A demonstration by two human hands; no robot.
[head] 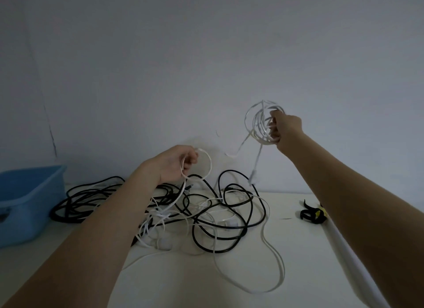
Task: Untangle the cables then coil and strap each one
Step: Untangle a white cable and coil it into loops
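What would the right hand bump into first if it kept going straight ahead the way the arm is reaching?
Probably the plain grey wall. The right hand, gripping a coil of flat white cable, is raised above the white table and points at the wall, with nothing visible between. How far away the wall is remains unclear.

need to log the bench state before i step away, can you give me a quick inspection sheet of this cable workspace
surface: white table, cables piled across its middle
job's things: white cable coil held up above the table; black straps lying at the right edge
clutter: blue bin at the left edge, contents not visible
hands: right hand grips the white cable coil; left hand holds a loop of white cable
cables: black cables and white cables still tangled together on the table; a white strand trails toward the near edge
surroundings: plain grey wall behind the table
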